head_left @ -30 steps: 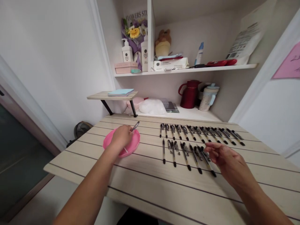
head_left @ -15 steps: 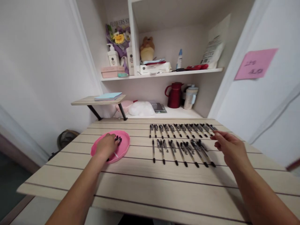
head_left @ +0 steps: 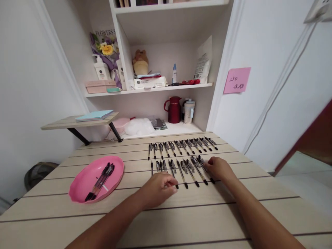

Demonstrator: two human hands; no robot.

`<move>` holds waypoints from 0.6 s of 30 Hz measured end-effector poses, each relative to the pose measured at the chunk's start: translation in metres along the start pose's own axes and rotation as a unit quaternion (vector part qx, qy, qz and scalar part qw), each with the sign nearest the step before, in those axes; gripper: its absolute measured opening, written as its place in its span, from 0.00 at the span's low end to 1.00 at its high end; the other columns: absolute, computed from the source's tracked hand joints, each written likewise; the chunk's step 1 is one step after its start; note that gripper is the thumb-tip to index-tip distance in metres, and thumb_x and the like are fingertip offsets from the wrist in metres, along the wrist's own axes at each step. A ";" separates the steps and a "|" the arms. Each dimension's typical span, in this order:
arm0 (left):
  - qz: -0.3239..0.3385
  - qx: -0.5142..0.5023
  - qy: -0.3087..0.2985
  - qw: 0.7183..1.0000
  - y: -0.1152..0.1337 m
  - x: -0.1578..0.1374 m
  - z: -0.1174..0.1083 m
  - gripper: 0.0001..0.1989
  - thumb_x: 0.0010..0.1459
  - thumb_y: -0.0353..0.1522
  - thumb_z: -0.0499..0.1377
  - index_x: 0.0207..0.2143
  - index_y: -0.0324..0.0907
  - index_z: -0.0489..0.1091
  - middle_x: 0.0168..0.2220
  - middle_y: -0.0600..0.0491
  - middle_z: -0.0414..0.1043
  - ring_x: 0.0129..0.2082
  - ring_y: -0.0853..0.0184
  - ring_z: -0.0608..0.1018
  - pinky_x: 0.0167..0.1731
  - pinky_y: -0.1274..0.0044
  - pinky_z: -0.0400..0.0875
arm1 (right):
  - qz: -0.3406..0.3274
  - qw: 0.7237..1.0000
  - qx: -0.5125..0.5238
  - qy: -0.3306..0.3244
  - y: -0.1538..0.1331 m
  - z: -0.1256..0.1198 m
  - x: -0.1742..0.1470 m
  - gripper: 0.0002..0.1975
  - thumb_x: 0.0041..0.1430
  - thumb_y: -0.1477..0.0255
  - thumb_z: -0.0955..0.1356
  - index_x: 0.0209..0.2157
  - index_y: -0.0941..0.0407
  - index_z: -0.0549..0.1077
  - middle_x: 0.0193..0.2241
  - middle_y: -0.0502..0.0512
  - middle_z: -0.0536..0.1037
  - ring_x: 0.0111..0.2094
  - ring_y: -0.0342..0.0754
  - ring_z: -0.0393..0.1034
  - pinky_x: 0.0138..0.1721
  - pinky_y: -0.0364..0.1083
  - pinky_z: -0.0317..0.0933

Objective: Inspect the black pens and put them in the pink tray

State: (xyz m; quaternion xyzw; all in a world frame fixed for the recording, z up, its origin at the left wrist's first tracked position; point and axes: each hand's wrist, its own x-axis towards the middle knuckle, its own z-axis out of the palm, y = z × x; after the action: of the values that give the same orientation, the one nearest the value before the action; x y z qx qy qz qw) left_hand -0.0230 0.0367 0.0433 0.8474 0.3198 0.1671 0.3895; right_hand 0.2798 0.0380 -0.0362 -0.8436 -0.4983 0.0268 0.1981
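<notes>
Gel pens with clear barrels and black ends lie in two rows on the table, caps and pens partly side by side. My left hand hovers over the front row's near ends, fingers loosely curled and thumb apart, with nothing seen in it; it covers parts of several pens. At the right end of that row, my right hand has its fingertips closed on the upper part of the last pen. To the left stands a pink plate holding a small bunch of pens.
The back row of pens runs across the slatted table. A small raised shelf with blue paper stands at back left. Behind are a red jug, a pale cup and a white plastic bag.
My left hand has left the pink plate and moved right to the front row. My right hand has come from beside the back row to the front row's last pen. The view has turned right.
</notes>
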 end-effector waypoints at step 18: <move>0.017 0.003 -0.066 0.998 -0.001 0.010 0.031 0.12 0.50 0.33 0.53 0.35 0.40 0.73 0.35 0.50 0.71 0.32 0.68 0.72 0.34 0.78 0.64 | -0.085 0.988 -0.128 0.003 -0.031 -0.008 -0.035 0.07 0.51 0.77 0.61 0.32 0.59 0.69 0.31 0.63 0.76 0.31 0.53 0.70 0.26 0.45 0.50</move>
State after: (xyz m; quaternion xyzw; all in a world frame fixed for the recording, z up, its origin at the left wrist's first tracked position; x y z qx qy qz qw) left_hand 0.0011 0.0268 0.0228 0.8632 0.2794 0.1168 0.4039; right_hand 0.2385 0.0185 -0.0227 -0.8166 -0.5670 -0.0571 0.0918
